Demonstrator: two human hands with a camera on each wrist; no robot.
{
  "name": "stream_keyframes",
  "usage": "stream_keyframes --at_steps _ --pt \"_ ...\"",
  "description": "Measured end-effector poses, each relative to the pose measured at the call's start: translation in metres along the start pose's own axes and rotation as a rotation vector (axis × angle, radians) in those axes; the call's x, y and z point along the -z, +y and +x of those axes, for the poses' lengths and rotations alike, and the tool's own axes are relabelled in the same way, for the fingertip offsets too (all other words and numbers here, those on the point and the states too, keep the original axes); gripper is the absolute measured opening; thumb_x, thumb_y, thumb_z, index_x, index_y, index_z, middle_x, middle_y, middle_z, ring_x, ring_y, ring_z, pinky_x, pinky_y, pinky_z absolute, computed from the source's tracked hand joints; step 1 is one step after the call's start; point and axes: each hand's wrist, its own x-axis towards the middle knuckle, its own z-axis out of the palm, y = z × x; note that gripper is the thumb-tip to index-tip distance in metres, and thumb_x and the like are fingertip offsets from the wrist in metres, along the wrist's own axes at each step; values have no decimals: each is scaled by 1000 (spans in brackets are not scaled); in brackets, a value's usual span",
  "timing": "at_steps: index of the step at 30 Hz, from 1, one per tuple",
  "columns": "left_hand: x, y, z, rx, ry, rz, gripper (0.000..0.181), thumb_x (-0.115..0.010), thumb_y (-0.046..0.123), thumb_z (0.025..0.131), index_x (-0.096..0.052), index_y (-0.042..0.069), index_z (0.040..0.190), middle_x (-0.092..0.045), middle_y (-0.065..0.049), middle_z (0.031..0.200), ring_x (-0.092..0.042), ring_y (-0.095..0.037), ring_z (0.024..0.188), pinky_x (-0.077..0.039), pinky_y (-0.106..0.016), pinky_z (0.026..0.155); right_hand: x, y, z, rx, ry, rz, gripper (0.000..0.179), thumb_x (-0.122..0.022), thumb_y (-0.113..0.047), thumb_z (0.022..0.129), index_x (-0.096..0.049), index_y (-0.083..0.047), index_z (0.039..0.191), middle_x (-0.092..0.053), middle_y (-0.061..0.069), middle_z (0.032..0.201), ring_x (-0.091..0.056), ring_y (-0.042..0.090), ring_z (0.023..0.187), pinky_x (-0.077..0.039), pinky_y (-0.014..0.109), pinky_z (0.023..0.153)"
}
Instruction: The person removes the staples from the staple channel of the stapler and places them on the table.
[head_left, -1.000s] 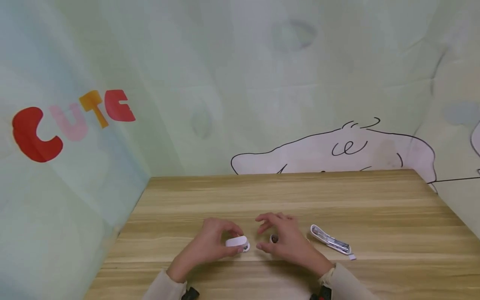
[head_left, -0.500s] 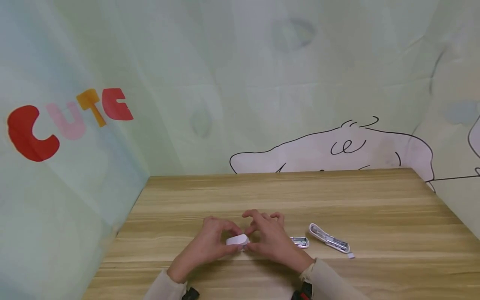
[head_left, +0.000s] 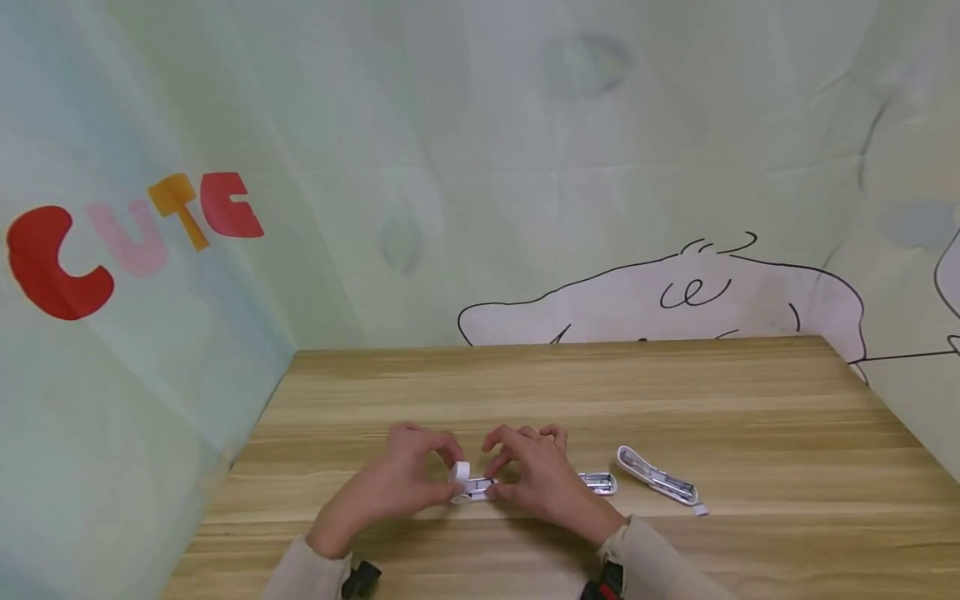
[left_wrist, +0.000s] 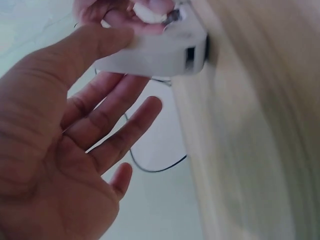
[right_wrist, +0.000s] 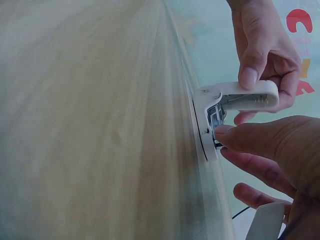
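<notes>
A small white stapler [head_left: 475, 492] lies on the table with its top arm swung up from its base. My left hand [head_left: 397, 475] pinches the raised top arm between thumb and fingers. At the base, my right hand [head_left: 536, 475] holds the sides between thumb and index finger. The right wrist view shows the stapler [right_wrist: 240, 93] spread at a right angle, with the metal magazine exposed inside. In the left wrist view, the white top arm [left_wrist: 145, 55] sits against the left thumb, and the lower fingers are spread apart.
Just right of my right hand, a second opened white stapler [head_left: 600, 483] lies partly hidden by that hand. Farther right is a third opened stapler [head_left: 660, 477], lying slantwise, with a small white piece [head_left: 701, 509] at its end. A printed cloth [head_left: 375, 208] hangs behind the table [head_left: 750, 417].
My right hand has moved left to the stapler, uncovering the second one. The left hand has shifted slightly left and lifted the top arm, so the stapler is now spread apart.
</notes>
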Motion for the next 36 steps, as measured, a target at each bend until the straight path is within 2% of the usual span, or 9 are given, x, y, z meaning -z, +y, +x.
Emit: stream_keyframes --at_steps 4,8,11,15,20,27,36 --pt "8 -5 -2 -14 -15 31 25 -91 22 79 -70 32 91 -71 26 86 -62 -9 95 -37 -48 104 0 1 -1 25 5 -26 42 -94 -17 79 -69 -28 111 -82 -17 94 -62 11 104 -27 55 105" --pt "15 -9 -5 2 -58 58 26 -90 20 77 -71 30 92 -72 23 87 -61 -12 95 -38 -47 101 0 1 -1 68 -7 -68 32 -93 -20 80 -75 -31 105 -81 -19 96 -62 14 109 -27 57 106" --pt "21 -10 -7 34 -103 47 26 -90 17 78 -71 28 93 -74 19 90 -60 -15 97 -37 -45 98 1 1 -1 116 -33 -110 24 -91 -23 83 -80 -33 102 -81 -19 101 -62 15 113 -26 59 107" --pt "25 -11 -7 34 -131 35 25 -90 16 78 -72 26 92 -76 17 92 -61 -15 95 -38 -39 93 3 1 -2 164 -72 -174 16 -88 -26 88 -82 -35 100 -81 -16 108 -61 15 116 -26 59 107" --pt "25 -11 -6 37 -141 39 26 -91 16 78 -71 28 91 -76 18 92 -59 -13 89 -38 -34 89 2 0 -3 193 -80 -233 14 -85 -28 91 -82 -36 102 -79 -14 109 -61 13 115 -28 57 106" --pt "25 -12 -5 34 -133 71 26 -90 16 77 -71 30 89 -75 20 89 -58 -10 87 -36 -42 94 -1 -4 -6 245 -88 -312 22 -81 -27 94 -81 -38 113 -76 -11 108 -61 15 115 -31 57 105" --pt "25 -12 -5 25 -128 81 25 -91 18 79 -71 28 90 -74 19 89 -60 -9 86 -35 -39 93 -2 -4 -5 260 -74 -311 13 -80 -29 95 -80 -32 107 -77 -12 109 -61 13 113 -33 57 107"
